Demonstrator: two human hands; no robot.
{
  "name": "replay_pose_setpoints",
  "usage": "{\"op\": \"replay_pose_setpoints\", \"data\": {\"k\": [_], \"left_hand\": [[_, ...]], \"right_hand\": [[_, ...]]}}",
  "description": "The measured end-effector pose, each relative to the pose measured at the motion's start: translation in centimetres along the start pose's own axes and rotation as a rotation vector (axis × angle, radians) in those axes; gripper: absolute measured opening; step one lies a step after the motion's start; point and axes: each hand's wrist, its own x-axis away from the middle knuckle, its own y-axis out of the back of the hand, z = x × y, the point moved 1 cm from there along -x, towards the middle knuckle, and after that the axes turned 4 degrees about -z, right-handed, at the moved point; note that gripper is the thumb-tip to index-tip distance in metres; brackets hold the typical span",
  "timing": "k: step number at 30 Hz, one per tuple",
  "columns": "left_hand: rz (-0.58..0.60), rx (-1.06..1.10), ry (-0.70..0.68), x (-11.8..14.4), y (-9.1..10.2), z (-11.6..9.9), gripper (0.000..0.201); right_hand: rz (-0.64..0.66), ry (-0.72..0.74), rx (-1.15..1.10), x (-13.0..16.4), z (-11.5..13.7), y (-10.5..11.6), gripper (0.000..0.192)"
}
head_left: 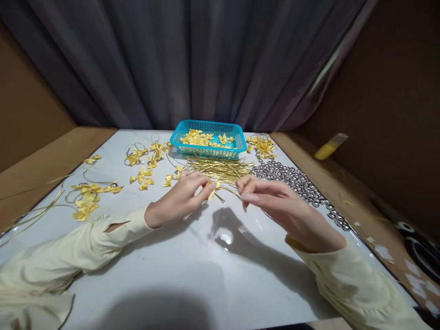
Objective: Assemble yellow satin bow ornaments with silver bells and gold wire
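Note:
Between thumb and fingers, my left hand (187,195) pinches a small yellow ribbon bow (212,191). From the bow a thin gold cord (229,189) runs right to my right hand (275,197), whose thumb and fingers are closed on it. Short cord ends stick out below the bow. Both hands are held above the white tabletop (165,270). Just behind them lies a pile of gold twist ties or cords (220,169). A heap of shiny silver rings or beads (288,176) spreads beyond my right hand.
A turquoise basket (208,123) with yellow bows stands at the back. More bows (85,201) with cords lie on the left, and another cluster (261,146) right of the basket. Black-handled scissors (422,252) and paper scraps (383,251) lie at the right. A dark curtain (192,59) hangs behind.

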Motion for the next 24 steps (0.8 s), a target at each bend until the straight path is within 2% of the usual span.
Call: {"op": "replay_pose_setpoints", "data": {"k": [2, 4, 8, 10, 14, 16, 19, 21, 24], "left_hand": [[0.069, -0.034, -0.044, 0.0, -0.2, 0.2, 0.03], [0.116, -0.046, -0.072, 0.1, -0.3, 0.3, 0.03], [0.195, -0.013, -0.083, 0.2, -0.1, 0.0, 0.028], [0.203, 0.033, -0.081, 0.2, 0.1, -0.2, 0.028], [0.133, 0.126, -0.09, 0.1, 0.8, -0.7, 0.026], [0.073, 0.137, -0.103, 0.1, 1.1, -1.0, 0.025], [-0.015, 0.115, -0.129, 0.2, 1.4, -1.3, 0.022], [-0.051, 0.11, -0.142, 0.3, 1.5, -1.4, 0.02], [-0.079, 0.114, -0.16, 0.4, 1.6, -1.4, 0.018]], "right_hand": [[-0.079, 0.048, 0.077, 0.4, 0.8, 0.7, 0.024], [-0.116, 0.077, 0.057, 0.5, 1.2, 1.5, 0.024], [-0.029, 0.019, -0.176, 0.1, 0.9, 2.6, 0.031], [-0.028, -0.001, -0.167, -0.1, 0.6, 2.7, 0.029], [-0.136, 0.009, 0.194, -0.8, -0.3, 1.6, 0.012], [-0.058, -0.035, 0.278, -1.2, -1.2, 0.6, 0.012], [0.043, -0.102, 0.152, -1.7, -2.7, -1.2, 0.023], [0.071, -0.092, 0.033, -1.8, -3.6, -2.2, 0.032], [0.085, -0.101, -0.129, -1.9, -4.4, -3.0, 0.031]]}}
